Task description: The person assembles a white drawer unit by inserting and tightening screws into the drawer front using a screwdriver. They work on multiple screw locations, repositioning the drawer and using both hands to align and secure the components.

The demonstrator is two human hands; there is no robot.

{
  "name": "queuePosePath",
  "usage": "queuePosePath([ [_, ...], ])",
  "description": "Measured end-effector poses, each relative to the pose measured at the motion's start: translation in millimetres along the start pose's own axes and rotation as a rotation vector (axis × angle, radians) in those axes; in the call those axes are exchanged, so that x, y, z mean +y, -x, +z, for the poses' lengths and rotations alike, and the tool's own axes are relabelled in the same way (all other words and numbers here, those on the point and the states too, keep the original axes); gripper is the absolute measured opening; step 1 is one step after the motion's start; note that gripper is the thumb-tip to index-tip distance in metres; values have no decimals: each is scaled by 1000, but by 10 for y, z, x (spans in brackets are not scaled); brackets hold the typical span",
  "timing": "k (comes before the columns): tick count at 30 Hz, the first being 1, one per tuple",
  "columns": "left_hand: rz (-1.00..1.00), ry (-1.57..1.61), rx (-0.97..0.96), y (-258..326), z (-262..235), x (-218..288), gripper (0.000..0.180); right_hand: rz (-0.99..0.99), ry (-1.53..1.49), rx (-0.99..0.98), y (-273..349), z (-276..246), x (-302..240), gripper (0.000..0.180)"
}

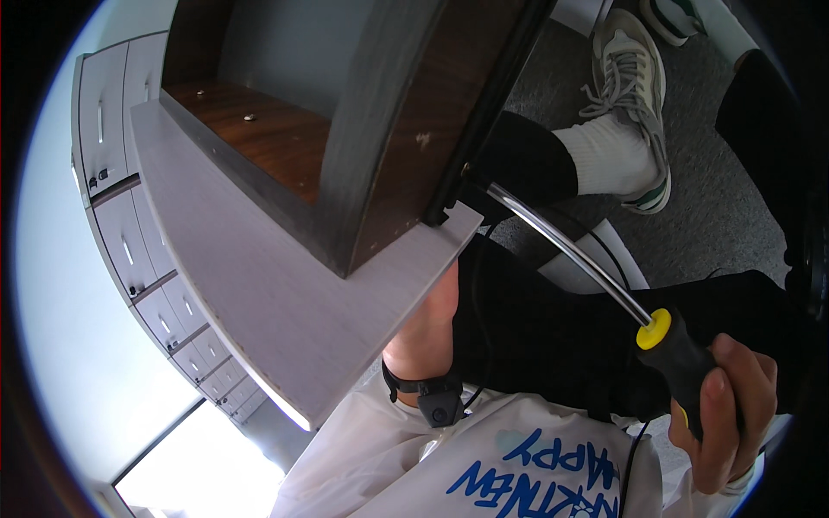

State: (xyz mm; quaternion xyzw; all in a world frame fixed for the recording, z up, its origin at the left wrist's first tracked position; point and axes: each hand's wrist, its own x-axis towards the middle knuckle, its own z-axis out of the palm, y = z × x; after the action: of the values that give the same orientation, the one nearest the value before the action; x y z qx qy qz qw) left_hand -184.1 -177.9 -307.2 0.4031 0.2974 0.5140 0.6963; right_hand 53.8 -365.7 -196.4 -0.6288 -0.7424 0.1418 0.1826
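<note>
My right hand (730, 410) is closed round the black handle of a screwdriver (574, 255) with a yellow collar and a long steel shaft. Its tip meets or nearly meets the dark rear edge of a wooden cabinet piece (410, 142), beside a small screw-like spot (467, 170); contact is unclear. This dark brown piece has an open compartment with two small metal pegs inside. A pale grey wooden panel (259, 285) lies against its lower side. Below the panel's edge shows my left hand (432, 328), with a black strapped device at the wrist; its fingers are hidden behind the panel.
Grey lockers (104, 121) with handles and locks line the left side. My leg and a laced sneaker (629, 78) rest on the grey floor at upper right. A thin black cable (488, 319) runs down near my wrist. A white sheet-like piece (604, 255) lies behind the shaft.
</note>
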Motion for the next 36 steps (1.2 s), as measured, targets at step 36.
queuePosePath([
  [36,18,-54,154,101,100,21,37,-31,29,-6,89,48,95,83],
])
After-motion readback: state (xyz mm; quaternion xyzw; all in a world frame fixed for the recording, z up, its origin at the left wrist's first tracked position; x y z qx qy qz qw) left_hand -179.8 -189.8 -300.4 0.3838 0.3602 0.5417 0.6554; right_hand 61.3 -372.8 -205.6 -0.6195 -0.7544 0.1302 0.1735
